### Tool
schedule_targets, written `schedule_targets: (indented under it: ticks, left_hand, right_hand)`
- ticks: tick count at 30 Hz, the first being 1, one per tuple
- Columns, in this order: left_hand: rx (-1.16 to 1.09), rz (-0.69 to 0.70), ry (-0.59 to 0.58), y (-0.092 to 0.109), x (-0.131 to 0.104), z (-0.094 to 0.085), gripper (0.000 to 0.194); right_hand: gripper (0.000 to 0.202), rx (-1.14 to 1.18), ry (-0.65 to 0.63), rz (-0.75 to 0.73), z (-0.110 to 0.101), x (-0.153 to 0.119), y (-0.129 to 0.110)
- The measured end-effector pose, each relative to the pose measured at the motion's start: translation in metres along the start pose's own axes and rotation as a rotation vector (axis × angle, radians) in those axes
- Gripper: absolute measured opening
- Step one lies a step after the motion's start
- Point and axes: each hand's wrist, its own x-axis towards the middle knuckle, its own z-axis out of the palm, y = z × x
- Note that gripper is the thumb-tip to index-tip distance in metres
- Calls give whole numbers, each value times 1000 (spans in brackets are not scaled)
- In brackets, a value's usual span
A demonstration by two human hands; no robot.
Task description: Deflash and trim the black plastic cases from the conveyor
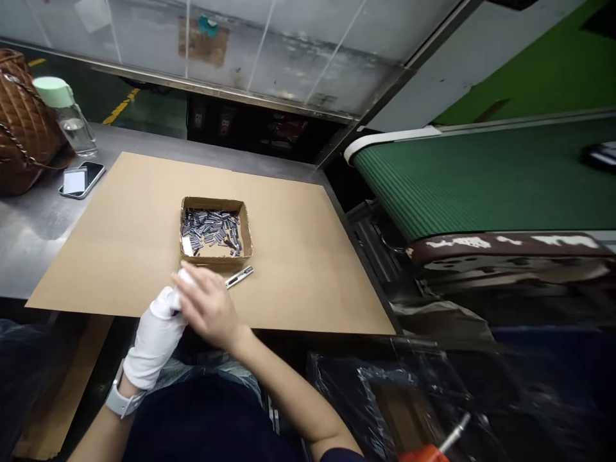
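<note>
My left hand (158,330) wears a white cloth glove that reaches to the wrist, just above a watch with a pale strap (124,398). My bare right hand (208,305) lies over the glove's finger end, its fingers closed about the white fabric. The gloved fingers are mostly hidden behind it. Just beyond both hands sits a shallow cardboard box (248,234) holding many small dark grey metal-looking pieces (212,224) and a white slip (187,246). A slim silver utility knife (239,276) rests beside the box, near my right hand.
Under the box a large brown cardboard sheet (298,256) covers the metal table (29,237). To the left are a phone (91,176), a water bottle (72,122) and a brown quilted bag (24,128). A green conveyor belt (481,179) runs at the right.
</note>
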Motion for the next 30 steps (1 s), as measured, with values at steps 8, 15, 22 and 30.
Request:
schedule_targets:
  ticks: [8,15,22,30]
  left_hand:
    - [372,115,17,-1,4,9,14]
    - [388,115,19,-3,1,12,16]
    - [355,101,61,-4,-4,9,16]
    - [370,192,127,3,-10,4,14]
  right_hand:
    - [31,163,180,163,4,2,25]
    - [22,242,246,162,4,2,27]
    - [17,267,264,123,6,0,19]
    - [31,567,233,526,14,9,58]
